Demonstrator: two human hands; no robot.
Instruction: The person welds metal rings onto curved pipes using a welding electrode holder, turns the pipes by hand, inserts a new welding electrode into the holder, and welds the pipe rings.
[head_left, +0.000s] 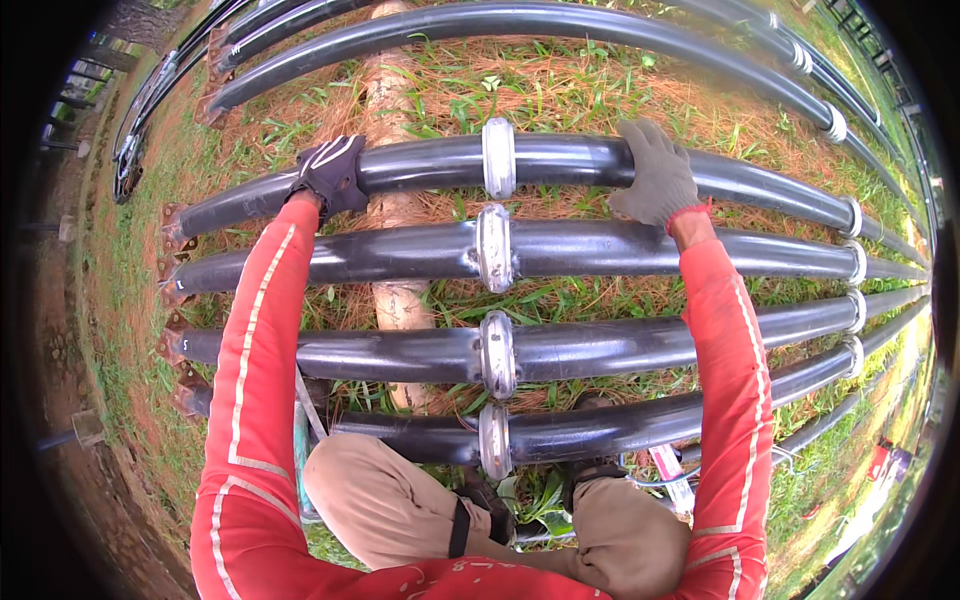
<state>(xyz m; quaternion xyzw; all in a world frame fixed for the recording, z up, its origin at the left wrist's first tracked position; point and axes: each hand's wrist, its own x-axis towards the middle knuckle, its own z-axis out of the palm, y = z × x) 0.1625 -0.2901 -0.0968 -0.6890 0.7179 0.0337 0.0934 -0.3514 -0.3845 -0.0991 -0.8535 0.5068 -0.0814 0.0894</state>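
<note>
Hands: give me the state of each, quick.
Left hand: gloved, closed over the black pipe, left of its metal coupling.
Right hand: gloved, gripping the same pipe, right of the coupling.

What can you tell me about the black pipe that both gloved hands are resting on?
The black pipe looks like smooth, glossy plastic. It lies level across the view, the farthest of four close parallel pipes resting on a pale log over grass. A silvery metal collar joins its two lengths near the middle. The left hand, in a dark glove, wraps over it left of the collar; the right hand, in a grey knit glove, lies on it to the right.
</note>
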